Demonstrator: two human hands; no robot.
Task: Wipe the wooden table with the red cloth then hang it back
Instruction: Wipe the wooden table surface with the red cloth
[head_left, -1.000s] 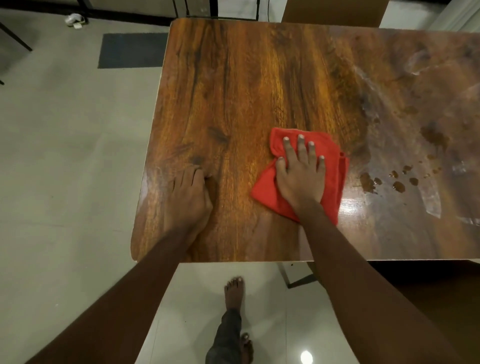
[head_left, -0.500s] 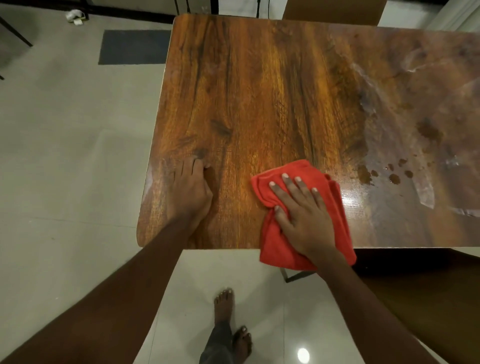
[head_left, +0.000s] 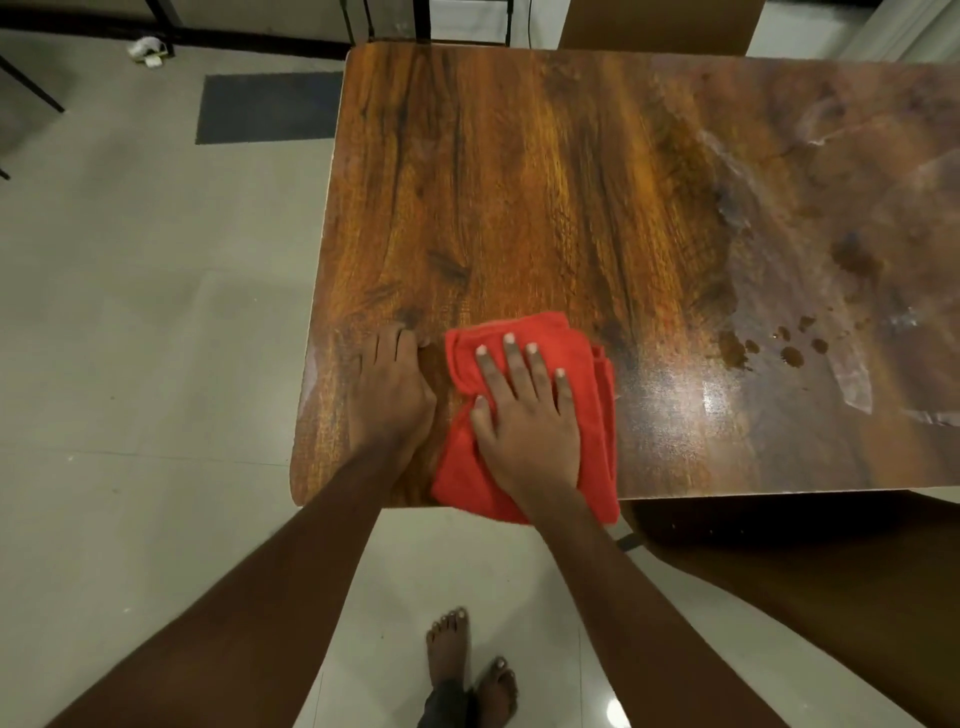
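Observation:
The red cloth (head_left: 592, 447) lies crumpled at the near edge of the wooden table (head_left: 545, 182), its lower part hanging just over that edge. My right hand (head_left: 524, 421) presses flat on the cloth with fingers spread and straight. Just left of the cloth, my left hand (head_left: 392, 395) rests palm down on the bare wood near the table's front left corner, fingers together.
Dark liquid drops (head_left: 789, 353) and wet smears (head_left: 779, 249) mark the table's right half. A dark floor mat (head_left: 265, 106) lies on the tiled floor to the left. A brown chair back (head_left: 660, 26) stands beyond the far edge. My bare feet (head_left: 467, 670) are below the table edge.
My right hand has slid the red cloth toward the near edge and then leftward, until it sits beside my left hand. My left hand has stayed in place on the table.

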